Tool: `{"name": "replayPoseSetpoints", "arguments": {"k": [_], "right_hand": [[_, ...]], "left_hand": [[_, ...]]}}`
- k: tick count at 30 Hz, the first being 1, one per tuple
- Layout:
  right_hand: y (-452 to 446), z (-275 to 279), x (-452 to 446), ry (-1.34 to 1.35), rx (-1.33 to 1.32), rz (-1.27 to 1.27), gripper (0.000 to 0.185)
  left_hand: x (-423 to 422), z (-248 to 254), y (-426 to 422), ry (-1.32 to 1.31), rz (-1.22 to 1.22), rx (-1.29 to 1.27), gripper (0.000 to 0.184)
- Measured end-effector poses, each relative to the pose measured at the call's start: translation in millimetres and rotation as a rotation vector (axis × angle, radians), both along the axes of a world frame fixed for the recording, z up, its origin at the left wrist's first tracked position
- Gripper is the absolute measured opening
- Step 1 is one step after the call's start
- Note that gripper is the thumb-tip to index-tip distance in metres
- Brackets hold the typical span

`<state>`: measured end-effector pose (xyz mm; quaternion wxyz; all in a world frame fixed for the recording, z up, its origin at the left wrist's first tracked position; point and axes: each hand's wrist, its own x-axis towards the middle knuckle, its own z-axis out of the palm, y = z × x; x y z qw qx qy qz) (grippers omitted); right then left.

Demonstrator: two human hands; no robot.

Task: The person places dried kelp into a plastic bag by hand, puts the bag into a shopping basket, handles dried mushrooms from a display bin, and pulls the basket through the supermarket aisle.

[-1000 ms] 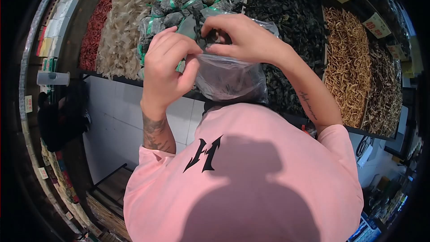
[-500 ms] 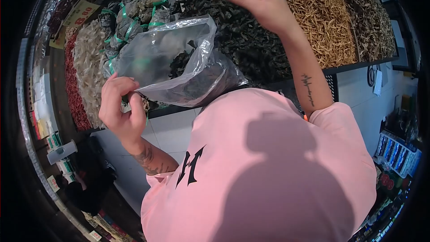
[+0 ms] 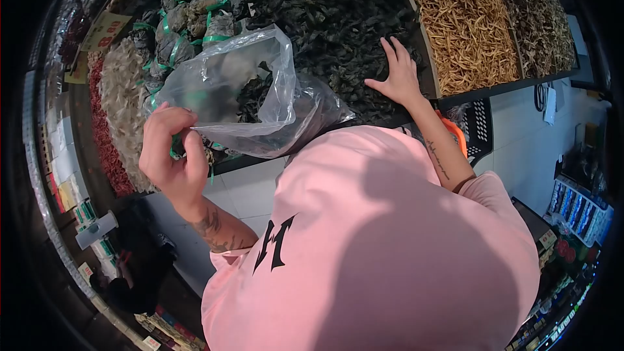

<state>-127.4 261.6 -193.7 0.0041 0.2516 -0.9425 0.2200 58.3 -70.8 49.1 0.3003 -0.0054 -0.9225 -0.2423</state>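
My left hand (image 3: 172,153) pinches the rim of a clear plastic bag (image 3: 201,88) between thumb and fingers. The bag's mouth gapes upward, and dark, crinkled dried pieces lie inside it. It leans on the front edge of the stall, left of a heap of the same blackish dried pieces (image 3: 338,32), which look like wood ear fungus. On the near right part of that heap rests my right hand (image 3: 398,81), fingers spread and nothing visible in them. Whether its fingertips press into the pieces is hard to tell.
Grey bundles tied with green ribbon (image 3: 179,45) sit behind the bag. Beyond a divider (image 3: 421,39) on the right lie yellowish dried strips (image 3: 461,26). Pale dried slices (image 3: 127,78) and red dried pieces (image 3: 107,130) are at left. A black perforated basket (image 3: 480,130) stands below the stall edge.
My right hand has come down and nearer from above the far part of the dark heap, its fingers going from curled to spread. My left hand keeps hold of the bag's rim.
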Motion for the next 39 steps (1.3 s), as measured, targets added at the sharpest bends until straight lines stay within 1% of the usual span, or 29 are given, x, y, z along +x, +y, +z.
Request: {"name": "replayPoseSetpoints", "arguments": {"k": [2,5,7,10,11,13,14,16,17,19,20,21,23,25,27,28,29,31,33,35,37,38,39], "right_hand": [[-4,-2,-13,-0.009,-0.051,-0.037,0.103],[-9,0,-34,0.006,-0.033,-0.125,0.096],[-15,-2,-36,0.009,-0.023,-0.127,0.093],[-23,2,-25,-0.053,0.079,-0.115,0.092],[-23,2,-22,-0.047,0.078,-0.127,0.09],[-22,4,-20,-0.03,0.069,-0.127,0.08],[-22,1,-22,-0.028,0.073,-0.112,0.08],[-18,-8,-24,0.052,-0.155,-0.097,0.058],[-14,-9,-28,0.052,-0.154,-0.088,0.058],[-12,-8,-33,0.076,-0.273,-0.029,0.04],[-13,0,-34,-0.024,-0.347,-0.084,0.03],[-15,0,-39,0.011,-0.307,-0.141,0.026],[-18,9,-50,-0.109,-0.37,-0.193,0.024],[-18,13,-67,-0.077,-0.475,-0.158,0.025],[-25,35,-76,-0.052,-0.556,-0.195,0.023],[-25,27,-92,-0.129,-0.777,-0.163,0.021],[-30,37,-99,-0.154,-0.833,-0.2,0.02],[-41,60,-109,-0.258,-1.044,-0.188,0.019],[-59,94,-109,-0.365,-1.261,-0.141,0.014],[-81,135,-102,-0.472,-1.42,-0.058,0.014],[-105,165,-95,-0.532,-1.502,0.117,0.021],[-123,187,-82,-0.487,-1.533,0.272,0.021],[-137,204,-73,-0.535,-1.529,0.316,0.021]], "left_hand": [[0,4,-1,-0.014,-0.012,-0.008,0.016],[0,5,-3,-0.018,-0.008,-0.018,0.015],[1,3,-5,-0.021,0.015,-0.005,0.014],[2,-1,-2,-0.003,-0.009,0.005,0.014],[1,-2,-1,0.005,-0.003,0.008,0.014],[5,-4,1,-0.009,0.025,0.044,0.015],[6,-5,1,-0.008,0.039,0.049,0.015],[3,-6,1,0.057,0.011,0.027,0.016],[4,-7,1,0.058,0.02,0.028,0.016],[6,-7,1,0.076,0.024,0.022,0.016],[7,-7,0,0.079,0.033,0.02,0.016],[9,-7,-1,0.079,0.032,0.02,0.016],[12,-7,-3,0.078,0.039,0.019,0.016],[13,-7,-4,0.081,0.036,0.001,0.016],[15,-6,-4,0.075,0.048,0.015,0.016],[15,-6,-3,0.067,0.052,0.03,0.016],[16,-6,-3,0.07,0.058,0.029,0.016],[18,-6,-4,0.03,0.035,0.035,0.017],[17,-7,-3,0.045,0.031,0.029,0.017],[17,-8,-4,0.057,0.043,0.018,0.017],[17,-7,-4,0.062,0.008,-0.006,0.016],[17,-7,-3,0.068,0.011,-0.005,0.016],[17,-7,-2,0.07,0.028,-0.007,0.016]]}}
